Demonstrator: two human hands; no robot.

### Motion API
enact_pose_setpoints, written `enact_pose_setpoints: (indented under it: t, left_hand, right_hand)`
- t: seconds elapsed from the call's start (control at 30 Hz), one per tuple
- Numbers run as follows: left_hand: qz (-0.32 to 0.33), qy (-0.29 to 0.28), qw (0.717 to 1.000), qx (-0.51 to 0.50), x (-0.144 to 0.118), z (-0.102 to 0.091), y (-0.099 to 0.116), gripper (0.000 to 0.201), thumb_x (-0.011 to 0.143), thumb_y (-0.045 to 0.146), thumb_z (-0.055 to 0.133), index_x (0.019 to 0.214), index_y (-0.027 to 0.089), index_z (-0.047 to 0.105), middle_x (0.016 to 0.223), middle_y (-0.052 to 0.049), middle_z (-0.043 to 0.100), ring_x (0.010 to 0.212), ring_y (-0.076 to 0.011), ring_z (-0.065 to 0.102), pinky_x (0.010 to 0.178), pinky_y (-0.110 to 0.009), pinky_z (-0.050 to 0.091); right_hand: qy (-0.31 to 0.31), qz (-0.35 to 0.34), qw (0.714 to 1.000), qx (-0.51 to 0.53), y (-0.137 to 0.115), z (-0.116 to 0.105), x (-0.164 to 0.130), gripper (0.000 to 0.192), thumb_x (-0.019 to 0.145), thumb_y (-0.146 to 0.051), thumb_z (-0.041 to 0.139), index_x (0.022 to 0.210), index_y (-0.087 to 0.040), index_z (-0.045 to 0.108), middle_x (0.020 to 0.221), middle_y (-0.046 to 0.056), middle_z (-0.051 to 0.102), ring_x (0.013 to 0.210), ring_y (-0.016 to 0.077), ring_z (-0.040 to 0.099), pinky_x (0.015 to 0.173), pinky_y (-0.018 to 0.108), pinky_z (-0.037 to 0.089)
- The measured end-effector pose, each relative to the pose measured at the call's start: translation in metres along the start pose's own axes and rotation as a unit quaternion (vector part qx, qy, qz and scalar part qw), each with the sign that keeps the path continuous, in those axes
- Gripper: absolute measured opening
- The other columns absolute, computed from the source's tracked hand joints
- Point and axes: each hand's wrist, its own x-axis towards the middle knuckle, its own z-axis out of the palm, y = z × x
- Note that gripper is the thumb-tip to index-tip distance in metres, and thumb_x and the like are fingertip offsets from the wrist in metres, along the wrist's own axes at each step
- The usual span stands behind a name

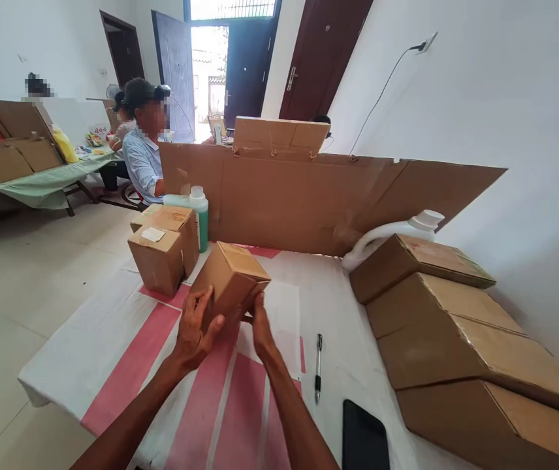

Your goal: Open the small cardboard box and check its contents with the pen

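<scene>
Between my two hands a small brown cardboard box (228, 277) is held tilted above the table. My left hand (195, 329) grips its near left side, fingers along the face and thumb toward the lower edge. At the lower right, my right hand (260, 326) supports the box, its fingertips partly hidden beneath. Just behind and to the left stand two more cardboard boxes, the nearer one (157, 261) with a white label on top. A sheet of white paper (284, 313) lies on the cloth beyond my right hand.
On the right, several cardboard boxes (436, 326) form a row, with a white jug (387, 232) behind. A pen (319, 369) and black phone (365, 434) lie right of my arm. A cardboard panel (279, 196) closes the back; a green bottle (201, 219) stands there. A person (142, 153) sits beyond.
</scene>
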Motion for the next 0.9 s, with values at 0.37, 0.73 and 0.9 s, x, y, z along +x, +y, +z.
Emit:
enact_pose_setpoints:
  t: [0.37,0.73,0.9]
  left_hand:
    - [0.082,-0.166,0.982,-0.031,-0.032,0.01,0.006,0.04,0.098,0.032,0.055,0.137,0.027,0.064,0.143,-0.01,0.058,0.137,-0.028,0.048,0.119,-0.051,0.032]
    - [-0.087,-0.208,0.957,-0.183,-0.001,0.024,-0.026,0.058,0.093,0.049,0.057,0.142,0.02,0.056,0.143,-0.013,0.062,0.132,-0.0305,0.057,0.112,-0.046,0.043]
    - [-0.107,-0.205,0.954,-0.192,-0.001,0.025,-0.018,0.053,0.094,0.058,0.053,0.129,0.019,0.063,0.13,-0.011,0.068,0.121,-0.0286,0.061,0.109,-0.041,0.044]
  right_hand:
    - [0.037,0.095,0.995,-0.005,0.018,-0.098,-0.092,0.067,0.072,-0.081,0.067,0.101,-0.021,0.076,0.098,0.006,0.08,0.094,0.0289,0.071,0.083,0.038,0.053]
    - [0.101,0.074,0.984,0.126,0.037,-0.102,-0.151,0.065,0.087,-0.077,0.053,0.125,-0.027,0.071,0.138,0.006,0.068,0.137,0.0304,0.054,0.115,0.046,0.041]
    - [0.041,0.03,0.991,0.127,0.033,-0.091,-0.185,0.051,0.097,-0.062,0.051,0.138,-0.033,0.062,0.145,0.002,0.063,0.137,0.0265,0.053,0.113,0.044,0.043]
